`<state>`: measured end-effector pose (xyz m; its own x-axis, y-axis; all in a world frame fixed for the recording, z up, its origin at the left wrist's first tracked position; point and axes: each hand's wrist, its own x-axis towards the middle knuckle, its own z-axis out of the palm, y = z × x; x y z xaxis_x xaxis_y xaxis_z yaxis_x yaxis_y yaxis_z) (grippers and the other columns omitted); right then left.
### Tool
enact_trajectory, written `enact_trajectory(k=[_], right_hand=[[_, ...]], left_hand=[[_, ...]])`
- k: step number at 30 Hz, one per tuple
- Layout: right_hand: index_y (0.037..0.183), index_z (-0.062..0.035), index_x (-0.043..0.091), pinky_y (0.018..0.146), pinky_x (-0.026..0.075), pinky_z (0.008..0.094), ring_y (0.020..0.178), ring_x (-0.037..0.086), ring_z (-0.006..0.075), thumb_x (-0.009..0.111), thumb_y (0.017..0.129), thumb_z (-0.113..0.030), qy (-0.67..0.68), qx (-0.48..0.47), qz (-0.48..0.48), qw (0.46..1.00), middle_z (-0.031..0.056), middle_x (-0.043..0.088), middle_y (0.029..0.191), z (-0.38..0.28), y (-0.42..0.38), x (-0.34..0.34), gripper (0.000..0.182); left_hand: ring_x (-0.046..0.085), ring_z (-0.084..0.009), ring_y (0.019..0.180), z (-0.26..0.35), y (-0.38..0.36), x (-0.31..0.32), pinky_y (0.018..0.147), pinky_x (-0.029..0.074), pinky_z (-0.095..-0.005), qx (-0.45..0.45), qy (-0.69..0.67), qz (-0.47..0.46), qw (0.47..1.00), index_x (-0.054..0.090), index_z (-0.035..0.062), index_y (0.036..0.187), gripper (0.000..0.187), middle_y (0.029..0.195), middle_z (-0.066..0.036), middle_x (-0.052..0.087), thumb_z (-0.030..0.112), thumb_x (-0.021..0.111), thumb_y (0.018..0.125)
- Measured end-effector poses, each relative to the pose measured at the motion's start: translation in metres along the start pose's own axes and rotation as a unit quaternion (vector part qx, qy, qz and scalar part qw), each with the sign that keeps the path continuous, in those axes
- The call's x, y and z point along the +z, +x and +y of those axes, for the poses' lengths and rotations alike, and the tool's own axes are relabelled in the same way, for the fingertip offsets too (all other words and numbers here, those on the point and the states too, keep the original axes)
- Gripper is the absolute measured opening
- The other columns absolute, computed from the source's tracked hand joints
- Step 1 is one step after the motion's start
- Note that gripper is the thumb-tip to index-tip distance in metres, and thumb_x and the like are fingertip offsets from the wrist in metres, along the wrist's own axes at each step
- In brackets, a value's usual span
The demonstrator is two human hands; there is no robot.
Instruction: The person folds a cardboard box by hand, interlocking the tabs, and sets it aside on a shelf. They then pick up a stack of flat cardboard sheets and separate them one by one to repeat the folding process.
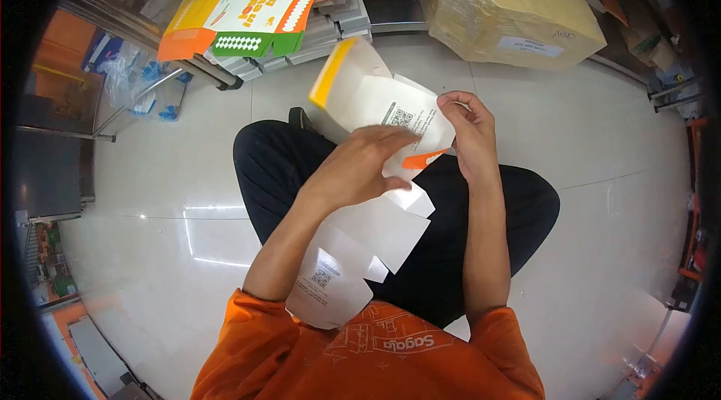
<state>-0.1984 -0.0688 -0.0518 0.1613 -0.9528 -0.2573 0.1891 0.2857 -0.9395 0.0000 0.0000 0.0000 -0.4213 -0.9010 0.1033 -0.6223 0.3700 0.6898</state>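
A partly folded cardboard food box [372,99], white inside with yellow and orange edges and a printed QR code, is held up over my lap. My right hand [473,133] pinches its right corner between thumb and fingers. Across the lower part of the printed panel, my left hand [357,167] lies with fingers stretched out and thumb apart. Below it, a white cardboard sheet [375,231] with a second QR code rests against my lap and shirt. Whether this sheet is joined to the box is hidden behind my left hand.
A pile of flat cartons [338,24] stands ahead on the left, topped by a colourful printed carton [259,9]. Ahead on the right sits a large plastic-wrapped cardboard box [503,6]. Metal rack legs [214,73] and a clear plastic bag [131,77] are at left on the tiled floor.
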Motion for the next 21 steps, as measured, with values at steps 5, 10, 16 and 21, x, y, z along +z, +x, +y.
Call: enact_trajectory(k=[5,10,16,21], right_hand=[[0.124,-0.0004,0.057,0.083,0.051,0.0313,0.099,0.062,0.0196,0.067,0.093,-0.023,-0.075,-0.065,0.033,0.994,0.0148,0.061,0.115,-0.013,-0.006,0.007,0.040],[0.136,-0.0025,0.046,0.097,0.047,0.0388,0.122,0.051,0.0274,0.072,0.087,-0.017,-0.066,-0.176,-0.078,0.979,0.0169,0.039,0.143,-0.009,-0.017,0.019,0.058],[0.146,-0.0062,0.036,0.097,0.048,0.0386,0.126,0.048,0.0360,0.079,0.077,-0.010,-0.331,-0.367,-0.068,0.867,0.0198,0.026,0.150,-0.016,-0.032,0.043,0.082],[0.127,-0.0015,0.057,0.081,0.052,0.0322,0.100,0.062,0.0259,0.075,0.079,-0.003,-0.284,-0.437,0.017,0.853,0.0160,0.053,0.121,-0.001,-0.023,0.043,0.051]], left_hand=[[0.069,-0.0230,0.088,0.006,0.010,0.011,0.081,0.054,-0.0329,-0.033,-0.096,0.034,0.994,0.070,0.0022,0.105,0.026,0.099,-0.012,0.071,0.003,0.073,0.080],[0.066,-0.0150,0.088,-0.003,0.016,0.011,0.080,0.053,-0.0279,-0.102,-0.274,0.116,0.949,0.064,-0.0011,0.114,0.030,0.101,-0.011,0.070,0.001,0.070,0.085],[0.068,-0.0169,0.091,0.001,0.028,0.002,0.078,0.057,-0.0311,-0.164,-0.601,0.178,0.762,0.061,-0.0019,0.112,0.027,0.102,-0.011,0.068,0.022,0.056,0.099],[0.067,-0.0174,0.091,-0.002,0.028,0.000,0.080,0.056,-0.0311,-0.175,-0.601,0.244,0.741,0.063,-0.0024,0.109,0.025,0.101,-0.010,0.069,0.019,0.059,0.097]])
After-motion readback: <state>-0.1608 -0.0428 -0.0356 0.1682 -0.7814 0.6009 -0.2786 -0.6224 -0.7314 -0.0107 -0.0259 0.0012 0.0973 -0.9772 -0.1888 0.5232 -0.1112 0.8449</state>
